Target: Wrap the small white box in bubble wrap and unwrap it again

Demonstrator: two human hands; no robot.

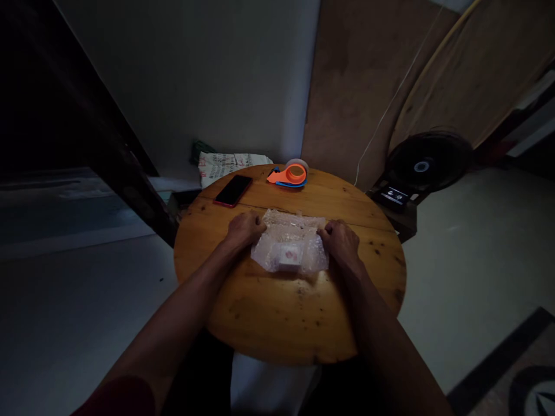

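Observation:
A sheet of clear bubble wrap (291,237) lies on the round wooden table (277,312), folded around a small white box (288,255) with a reddish mark. My left hand (244,229) grips the wrap's left edge with curled fingers. My right hand (341,241) holds the right edge the same way. Both forearms reach in from below.
A red-edged phone (233,190) lies at the table's far left. An orange tape dispenser (289,174) sits at the far edge. Behind the table are a printed sack (225,164), a white wall and a brown board. A black fan (422,164) stands on the floor to the right.

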